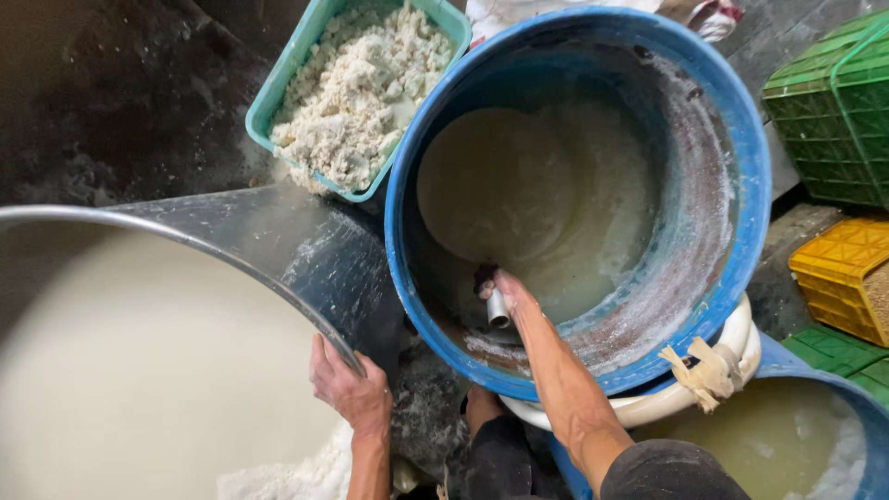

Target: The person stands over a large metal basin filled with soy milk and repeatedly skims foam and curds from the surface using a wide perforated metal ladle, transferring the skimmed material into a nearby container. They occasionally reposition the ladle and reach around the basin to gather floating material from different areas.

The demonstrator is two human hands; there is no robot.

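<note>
Down inside the blue barrel (741, 185), against its near wall, the right hand (507, 294) is reached in from the rim, forearm stretched straight and angled up and away from the body, wrist below the barrel's lip. Its grip is closed around a short metal handle (497, 310), a pale grey cylinder that shows just under the thumb; what the handle belongs to is hidden in the shadow of the wall. Beyond the hand, on the barrel's floor, lies cloudy whitish liquid (546, 194), with a white crust smeared up the barrel's right inner wall. To the left of the barrel, the left hand (347, 384) rests on the thin rim of a large metal vat (231, 255), fingers curled over the edge in a loose clasp, forearm coming up from below. The vat is filled with smooth white liquid. Behind the barrel on its left sits a teal crate (269, 102) heaped with crumbly white pulp (356, 88). At the barrel's right stand a green basket (833, 111) and a yellow crate (838, 268), and just below it a second blue tub (857, 407) holds murky liquid.
</note>
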